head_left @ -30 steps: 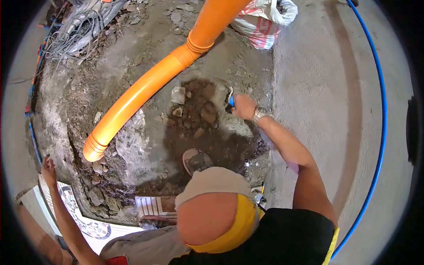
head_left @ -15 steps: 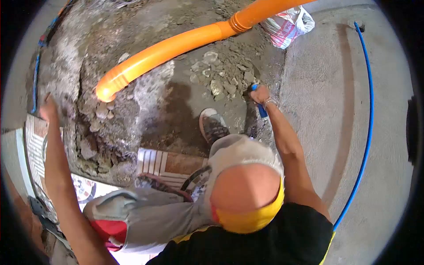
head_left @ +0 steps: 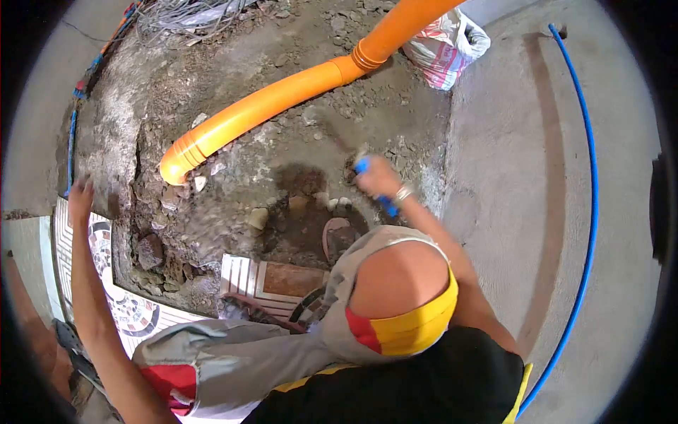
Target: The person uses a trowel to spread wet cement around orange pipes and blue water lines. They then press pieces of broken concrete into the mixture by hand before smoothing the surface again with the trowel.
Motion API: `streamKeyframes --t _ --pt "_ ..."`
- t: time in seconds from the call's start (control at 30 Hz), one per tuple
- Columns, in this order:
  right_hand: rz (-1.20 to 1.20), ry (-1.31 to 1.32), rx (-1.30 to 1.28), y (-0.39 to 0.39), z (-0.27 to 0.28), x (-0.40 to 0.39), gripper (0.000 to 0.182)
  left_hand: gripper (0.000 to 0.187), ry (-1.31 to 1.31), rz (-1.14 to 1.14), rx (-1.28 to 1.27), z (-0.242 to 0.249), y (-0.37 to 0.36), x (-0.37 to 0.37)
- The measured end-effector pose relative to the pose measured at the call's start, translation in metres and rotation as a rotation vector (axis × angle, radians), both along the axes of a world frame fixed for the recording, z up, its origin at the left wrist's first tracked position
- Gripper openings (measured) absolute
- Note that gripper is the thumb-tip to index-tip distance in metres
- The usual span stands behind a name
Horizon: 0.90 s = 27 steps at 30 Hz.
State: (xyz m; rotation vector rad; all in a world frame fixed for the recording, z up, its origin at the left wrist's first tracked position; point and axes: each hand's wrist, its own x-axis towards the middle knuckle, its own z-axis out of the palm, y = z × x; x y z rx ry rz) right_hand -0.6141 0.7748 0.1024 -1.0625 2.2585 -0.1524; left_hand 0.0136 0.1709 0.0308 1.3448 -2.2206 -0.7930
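My right hand is closed round a blue-handled tool. It is over the dirt floor, up and to the right of my shoe. The tool's far end is smeared by motion, so I cannot make out its kind. Several loose stones and dark rubble lie just in front of the shoe. On the left, my left hand is above the edge of the patterned tiles, fingers stretched out, holding nothing. Between the hands, an orange pipe crosses the dirt, its bent end resting by broken stones.
A white woven sack stands at the back right. A blue hose curves over the concrete floor on the right. At the far left runs another blue line. Tangled wire lies at the back.
My right hand has moved left and slightly down with the tool. The rubble heap formerly above the shoe is gone from there; stones now lie nearer the shoe. The camera's view has shifted.
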Motion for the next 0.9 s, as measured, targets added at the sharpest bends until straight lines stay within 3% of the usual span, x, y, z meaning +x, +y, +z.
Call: streamKeyframes --t 0.03,0.1,0.13,0.2,0.23,0.3,0.37,0.4,0.47,0.5,0.53,0.57,0.63,0.67,0.73,0.8,0.87,0.9 --pt "-0.352 -0.046 0.048 0.004 0.013 -0.032 0.025 0.036 -0.229 0.072 0.07 0.042 0.036 0.015" --pt "-0.362 0.237 -0.047 0.026 -0.014 -0.136 0.03 0.035 -0.221 0.11 0.091 0.026 0.037 0.121" --pt "-0.334 0.357 0.029 0.034 -0.043 -0.196 0.033 0.035 -0.249 0.162 0.144 0.028 0.051 0.155" --pt "-0.425 0.294 -0.035 0.041 -0.078 -0.275 0.031 0.038 -0.335 0.442 0.402 0.095 0.12 0.158" --pt "-0.394 0.278 -0.044 0.022 -0.092 -0.28 0.031 0.039 -0.328 0.505 0.462 0.104 0.132 0.181" --pt "-0.096 0.442 -0.025 0.009 -0.122 -0.275 0.031 0.035 -0.392 0.574 0.447 0.118 0.148 0.211" --pt "-0.142 0.284 -0.181 -0.019 -0.079 -0.175 0.03 0.033 -0.373 0.625 0.501 0.116 0.151 0.247" --pt "-0.157 0.217 -0.095 -0.028 -0.069 -0.138 0.03 0.033 -0.387 0.614 0.501 0.116 0.152 0.243" --pt "-0.261 0.028 0.013 -0.032 -0.079 -0.089 0.025 0.032 -0.33 0.618 0.543 0.113 0.141 0.222" --pt "-0.223 0.084 0.003 -0.034 -0.06 -0.052 0.021 0.03 -0.348 0.57 0.511 0.094 0.122 0.218" --pt "-0.208 0.007 0.041 -0.036 -0.061 -0.022 0.026 0.028 -0.342 0.503 0.55 0.092 0.111 0.19" --pt "-0.243 0.131 -0.191 -0.024 -0.084 0.02 0.032 0.026 -0.452 0.442 0.498 0.091 0.099 0.158" --pt "-0.212 -0.026 0.044 -0.032 -0.05 0.08 0.043 0.027 -0.5 0.294 0.445 0.095 0.077 0.085" --pt "-0.101 -0.172 0.049 -0.028 -0.048 0.093 0.045 0.03 -0.437 0.171 0.44 0.09 0.058 0.064" --pt "0.15 -0.134 0.075 -0.014 -0.01 0.104 0.041 0.032 -0.28 0.085 0.369 0.084 0.04 0.038" --pt "-0.078 -0.133 0.058 0.017 0.007 0.087 0.041 0.035 -0.164 0.081 0.357 0.076 0.029 0.048" --pt "-0.23 -0.143 0.042 0.069 -0.014 0.018 0.031 0.035 -0.341 0.117 0.375 0.09 0.041 0.067" --pt "-0.327 0.102 -0.049 0.094 -0.037 -0.012 0.022 0.033 -0.35 0.118 0.388 0.088 0.048 0.084"
